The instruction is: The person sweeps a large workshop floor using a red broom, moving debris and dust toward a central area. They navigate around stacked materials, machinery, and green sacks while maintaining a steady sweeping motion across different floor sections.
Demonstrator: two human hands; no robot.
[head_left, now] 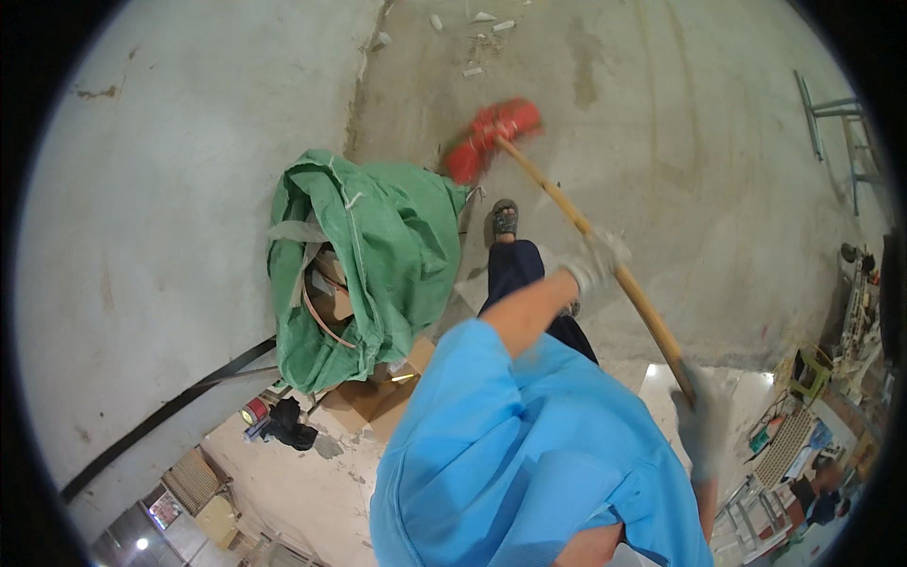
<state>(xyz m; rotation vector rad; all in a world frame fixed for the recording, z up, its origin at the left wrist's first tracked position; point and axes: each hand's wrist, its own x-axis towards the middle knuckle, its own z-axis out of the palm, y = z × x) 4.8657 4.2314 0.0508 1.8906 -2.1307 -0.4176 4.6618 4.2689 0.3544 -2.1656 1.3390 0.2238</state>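
A long-handled broom (642, 304) slants across the middle, its wooden handle running from lower right to upper left. Its red head (505, 121), blurred by motion, is low over or on the grey floor, beside the green sack. My left hand (597, 265), in a whitish glove, is closed round the middle of the handle. Near the handle's top end my gloved right hand (701, 420) grips it too, smeared by motion. Left of my leg is a big green woven sack (406, 222), its mouth gaping; cardboard and a thin curved strip show inside.
A cardboard box (364, 402) sits below the sack, near a black bag (289, 425). White scraps (503, 25) lie on the far floor. A metal frame (836, 109) stands at the right. Tools and clutter, including a green stool (811, 373), fill the lower right.
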